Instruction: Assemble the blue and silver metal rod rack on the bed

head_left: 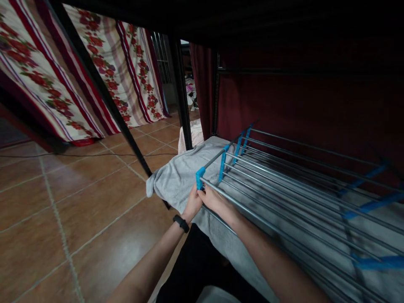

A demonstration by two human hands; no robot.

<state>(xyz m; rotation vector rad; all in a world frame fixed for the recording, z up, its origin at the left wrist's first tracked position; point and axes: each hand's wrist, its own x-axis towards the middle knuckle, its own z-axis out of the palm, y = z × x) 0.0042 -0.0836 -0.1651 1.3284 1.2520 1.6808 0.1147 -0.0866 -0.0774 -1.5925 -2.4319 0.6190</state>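
A metal drying rack [284, 185] with grey bars and blue plastic joints lies over a grey towel [176, 176] that covers a low surface. Both my hands meet at the rack's near left corner, just under a blue joint [200, 177]. My left hand [192, 205], with a black band on the wrist, is closed against the towel's edge below the corner bar. My right hand [214, 200] is closed around the corner bar beside it. Fingertips of both hands are hidden under the bar.
Brown tiled floor [78, 202] spreads to the left. Black slanted frame posts [104, 92] stand ahead, with floral red-striped sheets [47, 80] hanging behind. A dark red curtain [284, 101] backs the rack. A black cable [63, 155] runs along the floor.
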